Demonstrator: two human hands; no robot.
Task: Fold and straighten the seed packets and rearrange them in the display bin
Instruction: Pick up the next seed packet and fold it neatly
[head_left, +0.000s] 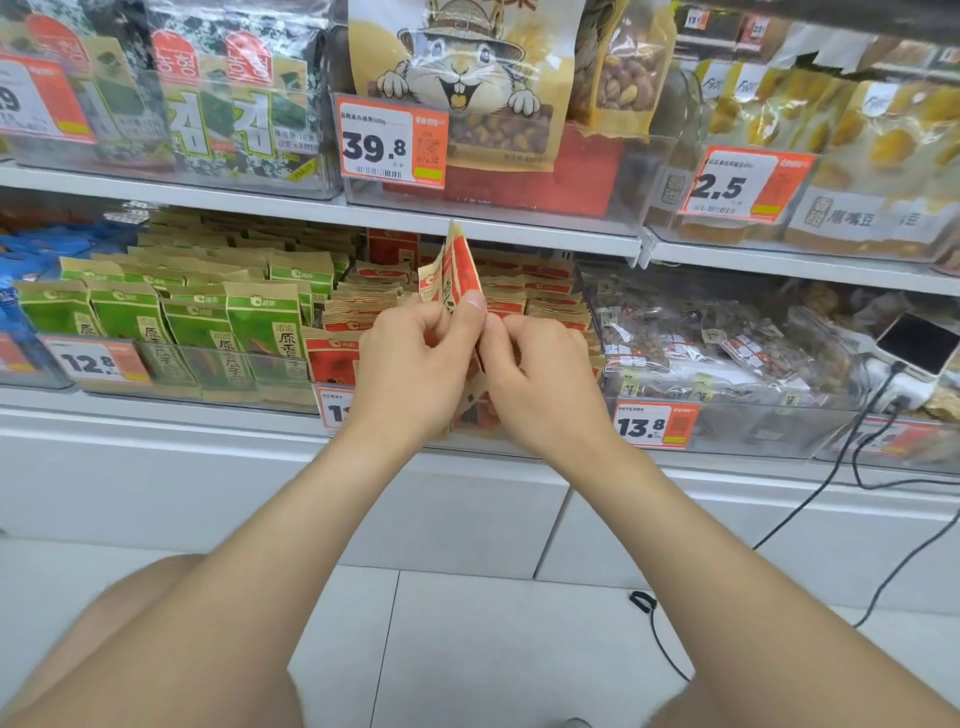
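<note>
A red and kraft-paper seed packet (456, 270) stands upright and creased lengthwise, held in front of the display bin (332, 402). My left hand (415, 364) pinches its lower left part, thumb up against the face. My right hand (540, 374) grips its lower right edge. Both hands hide the packet's bottom half. Behind them the bin holds several rows of matching red packets (540, 291).
A bin of green seed packets (208, 322) stands to the left, a clear bin of mixed snack packs (727, 353) to the right. A phone (919, 343) on a charger cable lies at far right. The shelf above (363, 213) overhangs closely. My knees frame the tiled floor.
</note>
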